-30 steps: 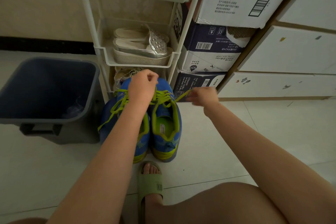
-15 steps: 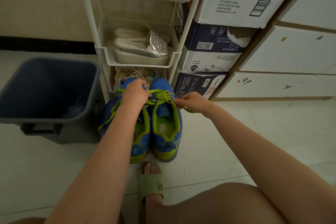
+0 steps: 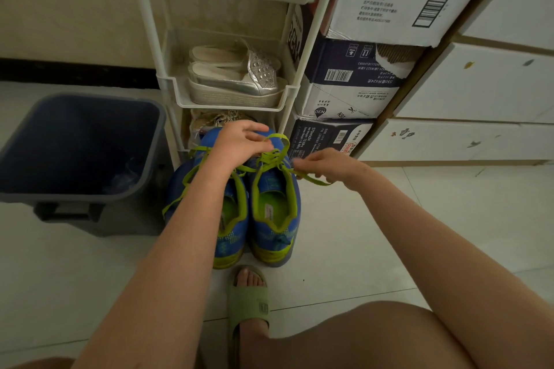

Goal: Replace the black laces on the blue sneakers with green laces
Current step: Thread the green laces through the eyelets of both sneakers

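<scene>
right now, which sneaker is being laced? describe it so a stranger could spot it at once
Find the white shelf rack; a pair of blue sneakers stands on the floor before it. It is the one nearer the stacked cardboard boxes, away from the grey bin. Only its green lace is pinched by the right hand.

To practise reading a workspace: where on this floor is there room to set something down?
Free: the floor right of the sneakers, up to the cabinet; also the tiles in front of the bin, beyond the left arm. Crowded: the sneakers' toe end, hemmed by bin, rack and boxes, with left hand and right hand gripping the laces.
</scene>
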